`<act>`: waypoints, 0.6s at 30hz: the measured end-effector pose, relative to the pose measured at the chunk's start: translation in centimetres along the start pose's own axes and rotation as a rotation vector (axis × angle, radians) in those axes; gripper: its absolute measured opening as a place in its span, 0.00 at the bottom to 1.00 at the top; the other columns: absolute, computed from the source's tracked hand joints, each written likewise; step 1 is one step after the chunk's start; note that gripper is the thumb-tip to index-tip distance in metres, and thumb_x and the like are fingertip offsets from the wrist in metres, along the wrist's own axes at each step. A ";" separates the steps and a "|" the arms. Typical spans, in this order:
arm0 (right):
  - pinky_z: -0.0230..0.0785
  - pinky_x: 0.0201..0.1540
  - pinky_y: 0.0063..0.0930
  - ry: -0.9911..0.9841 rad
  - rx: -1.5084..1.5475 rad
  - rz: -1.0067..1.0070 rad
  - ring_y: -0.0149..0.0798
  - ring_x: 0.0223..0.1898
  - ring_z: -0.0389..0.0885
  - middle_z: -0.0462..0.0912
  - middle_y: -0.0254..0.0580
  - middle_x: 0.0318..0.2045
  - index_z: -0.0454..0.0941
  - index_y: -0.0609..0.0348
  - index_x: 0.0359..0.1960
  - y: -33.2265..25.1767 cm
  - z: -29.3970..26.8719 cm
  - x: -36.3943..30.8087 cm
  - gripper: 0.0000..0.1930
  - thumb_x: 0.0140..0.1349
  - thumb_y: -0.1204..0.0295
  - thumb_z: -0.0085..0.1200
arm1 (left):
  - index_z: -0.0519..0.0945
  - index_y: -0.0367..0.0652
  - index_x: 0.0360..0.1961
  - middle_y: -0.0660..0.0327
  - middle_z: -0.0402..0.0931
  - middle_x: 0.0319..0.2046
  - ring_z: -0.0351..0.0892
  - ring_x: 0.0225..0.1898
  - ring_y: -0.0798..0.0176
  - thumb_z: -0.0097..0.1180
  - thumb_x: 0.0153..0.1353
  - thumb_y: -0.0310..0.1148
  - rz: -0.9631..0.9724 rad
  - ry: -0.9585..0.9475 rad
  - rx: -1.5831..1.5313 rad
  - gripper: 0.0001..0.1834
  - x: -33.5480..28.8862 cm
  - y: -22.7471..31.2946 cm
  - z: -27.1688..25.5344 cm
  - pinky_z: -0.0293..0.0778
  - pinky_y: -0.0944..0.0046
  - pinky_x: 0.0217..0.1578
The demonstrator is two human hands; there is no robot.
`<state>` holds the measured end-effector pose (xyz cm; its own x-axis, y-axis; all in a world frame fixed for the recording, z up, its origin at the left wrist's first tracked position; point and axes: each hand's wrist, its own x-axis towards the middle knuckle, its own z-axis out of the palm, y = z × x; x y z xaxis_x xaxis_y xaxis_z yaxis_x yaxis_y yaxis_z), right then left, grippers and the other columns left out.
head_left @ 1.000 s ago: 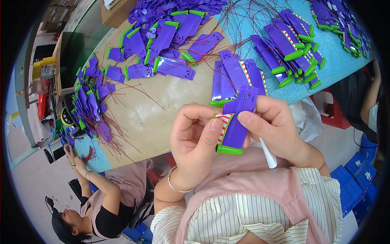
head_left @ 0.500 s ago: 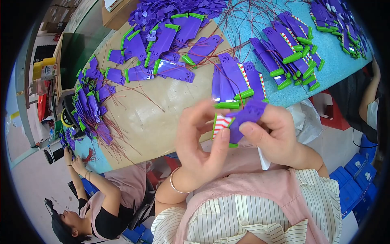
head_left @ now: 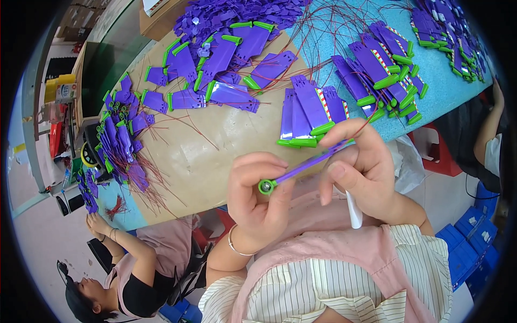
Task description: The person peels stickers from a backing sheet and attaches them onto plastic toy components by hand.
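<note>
in left hand (head_left: pixel 253 194), one purple piece (head_left: pixel 302 167), one green tube (head_left: pixel 266 187)

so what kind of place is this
Probably an assembly workshop or small factory: heaps of matching purple parts and loose red wires on a long worktable, plus another person in a pink apron handling things nearby.

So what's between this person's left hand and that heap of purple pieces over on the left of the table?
In the head view: mostly bare tan tabletop toward the left hand, with thin red wires spread near the heap of purple pieces.
</note>
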<state>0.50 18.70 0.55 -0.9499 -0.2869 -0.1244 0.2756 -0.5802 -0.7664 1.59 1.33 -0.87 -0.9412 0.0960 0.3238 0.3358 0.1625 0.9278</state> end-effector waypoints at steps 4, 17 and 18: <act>0.68 0.29 0.16 -0.182 -0.089 0.129 0.27 0.30 0.77 0.74 0.39 0.32 0.66 0.64 0.40 0.1 -0.7 0.2 0.08 0.59 0.79 0.48 | 0.69 0.34 0.35 0.52 0.71 0.31 0.72 0.32 0.60 0.56 0.53 0.29 0.055 -0.014 0.032 0.12 0.2 -0.6 0.3 0.68 0.68 0.33; 0.69 0.35 0.19 -0.003 -0.107 -0.086 0.27 0.32 0.75 0.73 0.39 0.35 0.60 0.64 0.50 0.5 -0.8 0.3 0.14 0.63 0.78 0.40 | 0.70 0.31 0.42 0.48 0.68 0.38 0.70 0.40 0.54 0.52 0.46 0.22 -0.036 -0.185 0.126 0.18 0.4 0.9 0.8 0.68 0.63 0.39; 0.65 0.32 0.16 0.035 -0.094 -0.062 0.27 0.30 0.74 0.74 0.40 0.32 0.57 0.64 0.55 -0.1 -1.0 0.3 0.19 0.63 0.75 0.42 | 0.70 0.31 0.45 0.47 0.69 0.41 0.71 0.42 0.52 0.55 0.46 0.23 0.054 -0.230 0.169 0.21 0.6 0.8 0.9 0.69 0.61 0.40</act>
<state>0.10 19.40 -0.06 -0.9697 -0.2247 -0.0957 0.2026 -0.5214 -0.8289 1.36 2.36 -0.13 -0.8952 0.3264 0.3035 0.4048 0.3102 0.8602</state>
